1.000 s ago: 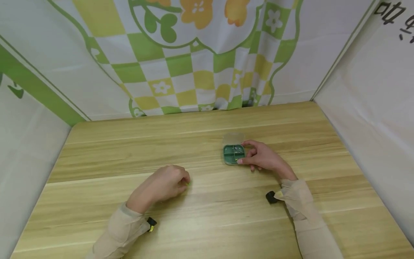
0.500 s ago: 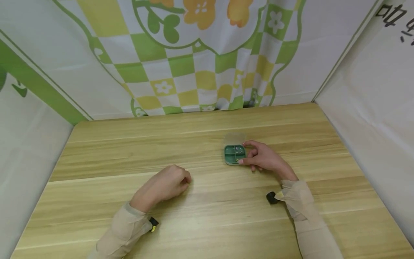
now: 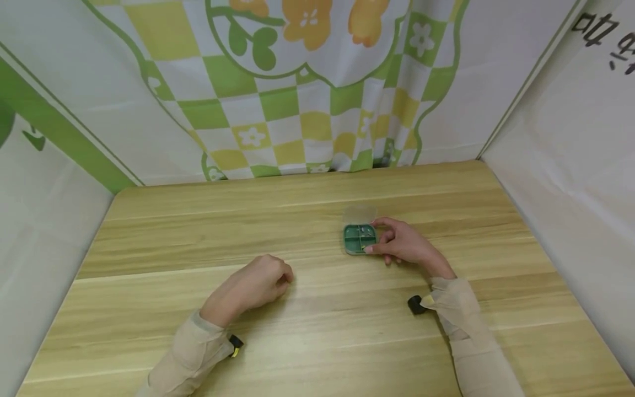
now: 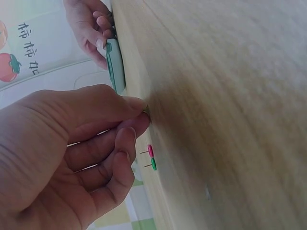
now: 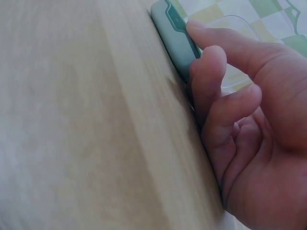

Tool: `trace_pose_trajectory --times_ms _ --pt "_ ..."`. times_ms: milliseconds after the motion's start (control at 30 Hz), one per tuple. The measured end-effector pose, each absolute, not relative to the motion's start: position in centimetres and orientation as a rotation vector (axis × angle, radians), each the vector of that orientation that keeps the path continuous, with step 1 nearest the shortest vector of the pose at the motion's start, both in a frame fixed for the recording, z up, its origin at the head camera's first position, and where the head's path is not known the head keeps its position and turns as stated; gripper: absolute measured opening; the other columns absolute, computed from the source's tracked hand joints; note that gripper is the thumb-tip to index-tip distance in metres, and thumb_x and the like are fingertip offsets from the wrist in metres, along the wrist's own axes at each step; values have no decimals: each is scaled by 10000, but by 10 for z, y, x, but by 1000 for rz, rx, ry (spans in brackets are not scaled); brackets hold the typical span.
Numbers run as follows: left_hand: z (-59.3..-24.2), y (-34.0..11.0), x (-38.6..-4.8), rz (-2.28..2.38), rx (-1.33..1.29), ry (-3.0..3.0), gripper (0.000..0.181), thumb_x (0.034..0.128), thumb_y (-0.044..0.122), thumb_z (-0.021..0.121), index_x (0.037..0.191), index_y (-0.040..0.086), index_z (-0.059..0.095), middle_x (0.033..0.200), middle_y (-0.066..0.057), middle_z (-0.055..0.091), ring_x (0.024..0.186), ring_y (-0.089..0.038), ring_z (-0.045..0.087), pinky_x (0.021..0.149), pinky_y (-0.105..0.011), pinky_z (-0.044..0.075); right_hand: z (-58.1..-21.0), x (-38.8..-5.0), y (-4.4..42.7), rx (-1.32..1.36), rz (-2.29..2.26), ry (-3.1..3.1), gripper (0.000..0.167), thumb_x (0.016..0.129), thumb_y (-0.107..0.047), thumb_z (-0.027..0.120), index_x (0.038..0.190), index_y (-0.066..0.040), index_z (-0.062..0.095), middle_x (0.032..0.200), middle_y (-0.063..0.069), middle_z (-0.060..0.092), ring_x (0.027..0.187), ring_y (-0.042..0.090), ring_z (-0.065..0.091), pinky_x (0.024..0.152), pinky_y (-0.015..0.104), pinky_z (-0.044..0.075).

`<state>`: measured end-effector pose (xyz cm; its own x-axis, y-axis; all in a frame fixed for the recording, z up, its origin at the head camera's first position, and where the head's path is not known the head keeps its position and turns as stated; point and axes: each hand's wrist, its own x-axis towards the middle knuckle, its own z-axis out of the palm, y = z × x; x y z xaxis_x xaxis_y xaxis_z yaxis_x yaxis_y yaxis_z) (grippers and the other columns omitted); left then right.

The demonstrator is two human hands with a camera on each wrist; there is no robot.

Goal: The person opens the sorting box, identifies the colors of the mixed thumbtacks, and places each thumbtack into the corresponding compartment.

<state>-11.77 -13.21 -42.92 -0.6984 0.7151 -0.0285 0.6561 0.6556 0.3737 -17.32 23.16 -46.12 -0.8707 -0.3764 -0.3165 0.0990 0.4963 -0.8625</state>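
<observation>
My left hand (image 3: 253, 284) is low over the table, thumb and forefinger pinching a tiny yellow-green thumbtack (image 4: 147, 110), mostly hidden by the fingertips. Close by in the left wrist view, a pink thumbtack (image 4: 150, 151) and a green thumbtack (image 4: 153, 164) sit on their heads, points up. My right hand (image 3: 404, 241) grips the right side of a small green pill box (image 3: 353, 246), thumb at the front corner and forefinger at the back. Its clear lid (image 3: 360, 213) lies folded back. Small bits rest in the divided compartments, too small to identify fully.
The wood-grain table (image 3: 317, 342) carries everything. A green and yellow checked cloth (image 3: 278, 105) hangs along its back edge, and a white wall panel (image 3: 565, 143) stands at the right. Small black wrist cameras (image 3: 416, 304) sit below both wrists.
A yellow-green speck at my left fingertips one second ago is out of sight in the head view now. Both hands and the pill box have barely moved.
</observation>
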Motion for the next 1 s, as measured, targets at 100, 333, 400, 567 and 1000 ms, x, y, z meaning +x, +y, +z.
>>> trace_pose_trajectory --times_ms 100,333,400,567,1000 --pt "-429 -132 -117 507 1123 2695 295 864 -42 673 667 157 580 639 105 404 598 -21 338 564 -171 303 -462 -172 232 -221 -1347 2278 750 924 -281 820 1541 -90 438 764 47 661 534 133 591 459 267 430" --pt "-421 -137 -116 551 1112 2690 230 887 -36 668 739 139 681 702 85 584 667 -28 454 612 -185 406 -464 -169 231 -228 -1362 2269 741 925 -276 819 1533 -78 444 764 45 665 536 133 594 460 265 435" --pt "-418 -140 -116 572 1101 2696 190 894 -34 668 817 119 751 784 58 690 717 -42 525 656 -198 466 -463 -168 230 -224 -1364 2266 747 923 -275 821 1536 -76 444 764 45 665 537 131 597 461 262 434" --pt "-410 -146 -120 596 1077 2739 184 890 -51 672 888 95 785 843 36 737 753 -52 582 689 -213 520 -462 -169 230 -221 -1371 2268 752 920 -267 824 1539 -74 444 779 61 667 536 135 596 457 263 427" --pt "-401 -136 -127 613 1095 2762 87 932 27 733 911 100 776 884 14 757 820 -91 669 752 -270 580 -463 -174 233 -242 -1384 2242 839 864 -212 875 1550 -84 410 806 32 670 563 134 608 465 259 429"
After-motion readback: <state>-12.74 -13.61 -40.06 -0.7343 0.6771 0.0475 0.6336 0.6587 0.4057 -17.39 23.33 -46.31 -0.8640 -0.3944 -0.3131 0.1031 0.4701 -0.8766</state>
